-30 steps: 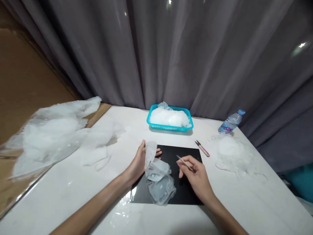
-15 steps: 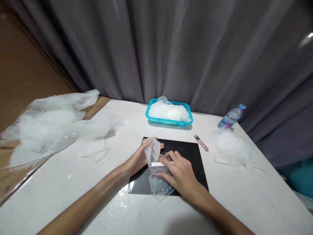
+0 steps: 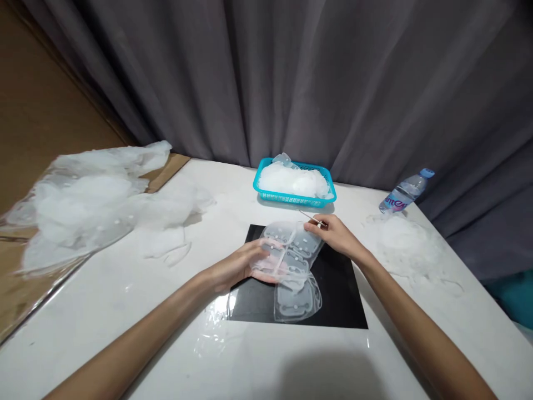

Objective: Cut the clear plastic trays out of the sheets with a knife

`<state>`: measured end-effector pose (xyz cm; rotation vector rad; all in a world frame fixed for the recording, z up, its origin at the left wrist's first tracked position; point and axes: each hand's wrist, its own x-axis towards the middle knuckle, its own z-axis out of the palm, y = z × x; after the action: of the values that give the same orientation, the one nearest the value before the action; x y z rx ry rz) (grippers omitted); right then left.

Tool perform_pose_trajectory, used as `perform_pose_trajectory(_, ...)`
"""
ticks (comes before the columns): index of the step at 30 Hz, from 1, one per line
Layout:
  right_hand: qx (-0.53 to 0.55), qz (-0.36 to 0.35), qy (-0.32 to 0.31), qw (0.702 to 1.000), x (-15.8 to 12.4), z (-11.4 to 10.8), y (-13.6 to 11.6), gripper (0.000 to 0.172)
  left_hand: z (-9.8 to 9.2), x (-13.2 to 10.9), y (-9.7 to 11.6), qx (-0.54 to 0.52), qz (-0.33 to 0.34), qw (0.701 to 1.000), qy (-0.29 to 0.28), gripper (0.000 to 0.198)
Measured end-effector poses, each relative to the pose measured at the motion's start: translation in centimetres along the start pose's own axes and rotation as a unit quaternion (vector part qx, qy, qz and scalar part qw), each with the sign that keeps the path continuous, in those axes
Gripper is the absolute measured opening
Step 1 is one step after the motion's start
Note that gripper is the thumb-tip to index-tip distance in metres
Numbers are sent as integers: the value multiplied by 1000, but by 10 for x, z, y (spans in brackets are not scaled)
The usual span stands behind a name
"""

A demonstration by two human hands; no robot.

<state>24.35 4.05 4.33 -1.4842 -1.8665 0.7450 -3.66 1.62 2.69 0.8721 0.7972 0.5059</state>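
Observation:
A translucent white pouch-like piece (image 3: 295,261) with small white dots and grey-outlined panels is spread above the black mat (image 3: 341,300). My left hand (image 3: 254,264) grips its left side, thumb on top and fingers showing through from beneath. The lower panel hangs towards the mat's front edge. At the piece's upper right corner is my right hand (image 3: 333,230), its fingers closed on a pair of thread snips (image 3: 313,218). Only a thin metal blade shows, pointing left; the handle is hidden in the hand.
A turquoise basket (image 3: 291,199) of white material stands at the back. Similar translucent pieces (image 3: 83,205) pile up on cardboard at the left, and a tangled heap (image 3: 403,239) lies at the right by a water bottle (image 3: 408,191). A grey curtain (image 3: 266,83) hangs behind.
My right hand has left the piece's middle, moved up and right, and taken hold of the thread snips. The piece has opened out flatter over my left hand. The view shifted slightly.

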Motion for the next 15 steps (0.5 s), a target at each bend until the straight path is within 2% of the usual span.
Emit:
perform_pose_trajectory(2,-17,5,67,998,-4,12,2,33,2,2,-2,-4,24,999,22,46)
perform_pose_trajectory(4,-32,-2,99,995,-23,21,0,32,2,6,-5,-5,45,998,44,49)
perform_pose_trajectory(5,-38,-15,86,995,-36,24,-3,31,2,7,-7,-3,56,997,52,51)
perform_pose_trajectory(7,-65,-80,-50,993,-63,27,-7,38,1,10,-9,10,75,995,68,57)
perform_pose_trajectory(9,-101,-97,-103,985,-85,27,-8,36,0,11,-11,47,95,990,95,60)
perform_pose_trajectory(12,-154,-113,-89,978,-102,22,-7,18,-2,10,-13,102,121,975,154,57)
perform_pose_trajectory(15,-189,-167,-67,965,-104,10,-12,17,-2,11,-13,86,124,974,168,59)
